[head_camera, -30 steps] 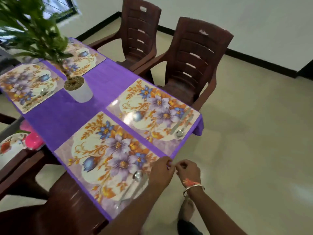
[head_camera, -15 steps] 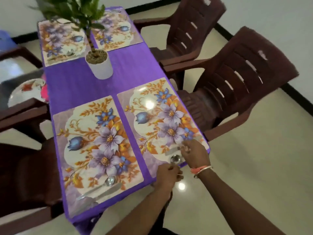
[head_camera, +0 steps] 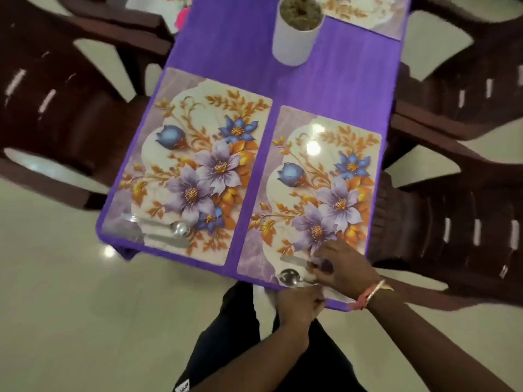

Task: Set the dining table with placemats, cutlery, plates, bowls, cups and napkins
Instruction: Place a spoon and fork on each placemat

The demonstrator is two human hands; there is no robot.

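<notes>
Near R end of purple tablecloth (head_camera: 226, 46): glossy rectangular placemat (head_camera: 325, 154) w/ lilac & blue flowers, orange leaves, cream centre. Flat, square to table edge. On its near strip: steel spoon (head_camera: 288, 276), bowl to the L, handle running R toward the hands. Just beyond it & roughly parallel: flat steel knife (head_camera: 294, 260), apart from spoon. Alongside to the L, narrow purple gap between: second placemat (head_camera: 192, 165), same print, carrying 2nd spoon (head_camera: 177, 228) & 2nd knife (head_camera: 169, 241) side by side near its front edge. Further up cloth: white cylindrical pot (head_camera: 294, 43) w/ soil. At top edge: corner of third mat (head_camera: 368, 15). Dark brown slatted plastic chairs on L (head_camera: 56, 114) & R (head_camera: 452, 222).

Writing: small white mark (head_camera: 182, 387) low on dark trouser leg (head_camera: 226, 335), too blurred to read.

Pose, right hand (head_camera: 345, 270): palm down over mat's near R corner, fingers bent, tips pinched onto knife's handle end. Orange thread & metal bangle (head_camera: 373, 292) at wrist.

Pose, left hand (head_camera: 297, 306): at table edge just below spoon handle, knuckles up, fingers curled toward it. Pinching or only touching, can't tell: blurred.
</notes>
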